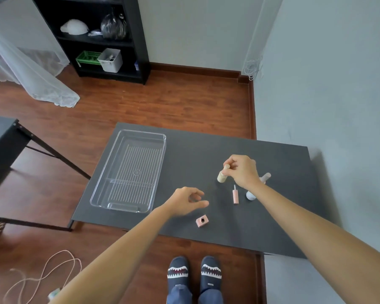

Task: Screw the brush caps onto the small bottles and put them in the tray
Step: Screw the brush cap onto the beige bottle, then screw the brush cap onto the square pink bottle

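Right now my right hand (pixel 242 171) pinches the cap of a small cream cylindrical bottle (pixel 222 177) standing on the dark grey tabletop (pixel 184 150) — light, smooth, likely tippy, so I'd steady its base. My left hand (pixel 188 200) hovers open, holding nothing. Nearby lie a pink brush cap (pixel 235 195) and a pink square bottle (pixel 202 220), uncapped. Left of them sits the clear plastic tray (pixel 127 172) — nothing in it.

Dark table (pixel 272 227), clear tray (pixel 154 139), pink bottle (pixel 202 221), pink brush cap (pixel 235 196), grey bottle (pixel 250 195)
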A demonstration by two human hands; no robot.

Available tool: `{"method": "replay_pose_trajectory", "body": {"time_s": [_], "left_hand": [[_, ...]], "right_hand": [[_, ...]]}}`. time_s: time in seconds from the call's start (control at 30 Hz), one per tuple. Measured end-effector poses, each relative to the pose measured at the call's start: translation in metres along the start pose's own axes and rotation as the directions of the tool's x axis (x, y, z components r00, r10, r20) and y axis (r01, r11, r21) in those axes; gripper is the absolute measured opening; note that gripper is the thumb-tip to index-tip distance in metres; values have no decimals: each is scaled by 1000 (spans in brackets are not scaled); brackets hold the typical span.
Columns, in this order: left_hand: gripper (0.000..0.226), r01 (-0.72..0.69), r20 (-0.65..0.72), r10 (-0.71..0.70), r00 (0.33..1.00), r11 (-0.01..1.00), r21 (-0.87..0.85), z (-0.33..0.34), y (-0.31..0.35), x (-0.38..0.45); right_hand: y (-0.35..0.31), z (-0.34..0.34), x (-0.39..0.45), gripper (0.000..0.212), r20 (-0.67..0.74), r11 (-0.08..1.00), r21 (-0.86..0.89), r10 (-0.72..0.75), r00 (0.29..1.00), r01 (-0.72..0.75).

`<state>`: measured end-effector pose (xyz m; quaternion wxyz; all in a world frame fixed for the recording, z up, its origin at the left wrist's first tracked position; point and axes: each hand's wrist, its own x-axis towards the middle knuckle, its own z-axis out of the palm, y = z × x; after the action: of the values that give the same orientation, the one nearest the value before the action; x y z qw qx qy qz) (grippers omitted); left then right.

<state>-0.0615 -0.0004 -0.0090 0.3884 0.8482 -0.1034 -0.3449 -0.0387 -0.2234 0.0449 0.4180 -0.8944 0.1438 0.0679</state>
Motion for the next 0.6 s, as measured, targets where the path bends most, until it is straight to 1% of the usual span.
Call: {"method": "replay_pose_trajectory", "body": {"time_s": [0.1,0.17,0.3,0.4,0.5,0.53,0.6], "left_hand": [[63,-13,93,10,996,999,32,13,-10,-4],[73,-40,127,30,991,996,75,21,-17,-8],[78,-109,92,98,991,987,119,34,-27,-13],[72,-145,44,140,989,979,145,39,-31,-14],[56,-169,-10,172,985,973,156,42,-32,-12],[48,-175,-24,181,983,972,158,43,-32,-12],[34,-180,-52,191,980,969,170,44,-31,-11]], "right_hand": [[10,12,1,9,16,1000,-12,2,1000,-2],[15,18,1,8,16,1000,-7,9,1000,-8],[18,25,3,8,-17,1000,5,6,1000,-6],[20,28,2,7,-55,1000,10,-3,998,4],[25,32,-4,11,-81,999,44,10,997,-6],[27,34,-6,17,-96,999,29,29,995,-26],[32,38,-10,35,-117,991,-83,95,989,-105]]}}
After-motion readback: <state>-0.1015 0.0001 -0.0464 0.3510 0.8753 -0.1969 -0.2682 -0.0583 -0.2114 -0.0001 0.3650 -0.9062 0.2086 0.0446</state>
